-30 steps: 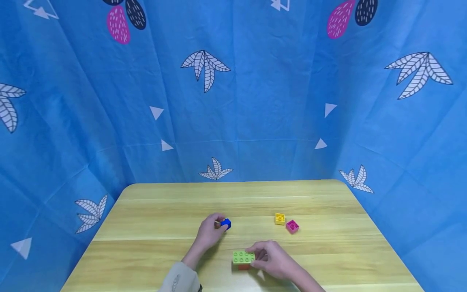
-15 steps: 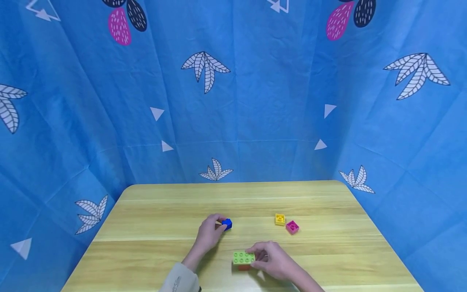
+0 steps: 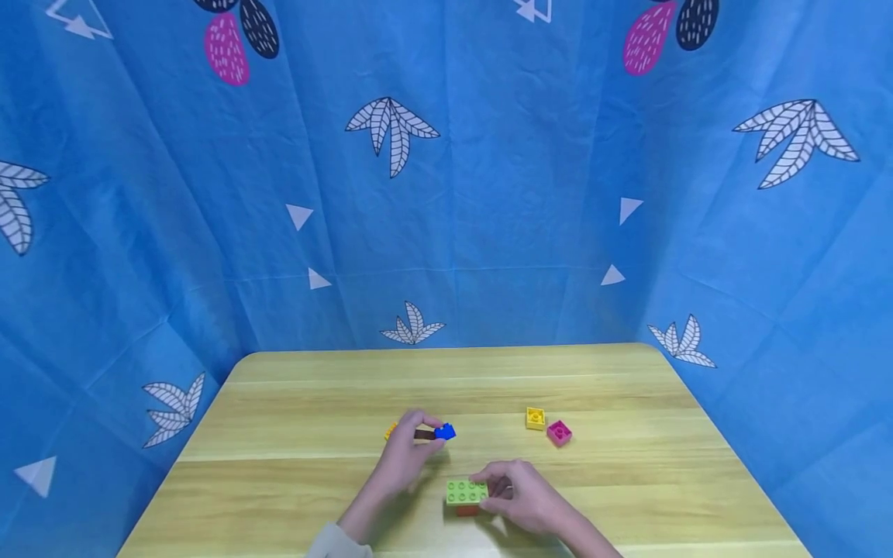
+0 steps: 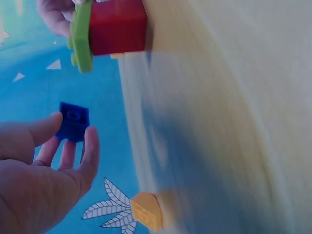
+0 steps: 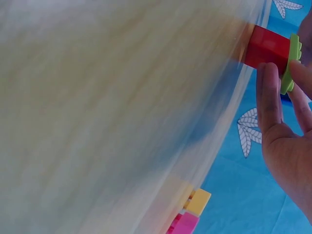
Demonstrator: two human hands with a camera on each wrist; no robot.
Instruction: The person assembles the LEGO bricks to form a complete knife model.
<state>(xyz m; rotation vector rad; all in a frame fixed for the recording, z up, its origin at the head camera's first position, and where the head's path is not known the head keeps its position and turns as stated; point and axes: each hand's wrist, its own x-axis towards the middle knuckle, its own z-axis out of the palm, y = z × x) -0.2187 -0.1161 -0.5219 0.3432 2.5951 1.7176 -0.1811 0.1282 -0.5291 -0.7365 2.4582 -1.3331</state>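
My left hand pinches a small blue brick between thumb and fingertips. The left wrist view shows the hollow underside of the blue brick, held above the wooden table. In front of me, my right hand grips the right end of a stack: a green studded plate on top of a red block. The right wrist view has fingers along the side of the red block and a thumb at the green plate. The red block stands on the table.
An orange brick lies behind the left hand, partly hidden by it. To the right, a yellow brick and a pink brick lie upside down side by side. A blue patterned curtain hangs beyond the table.
My left hand has lifted the blue brick off to the right and tilted it, and the orange brick behind has come into view. The right hand and the stack have stayed in place.
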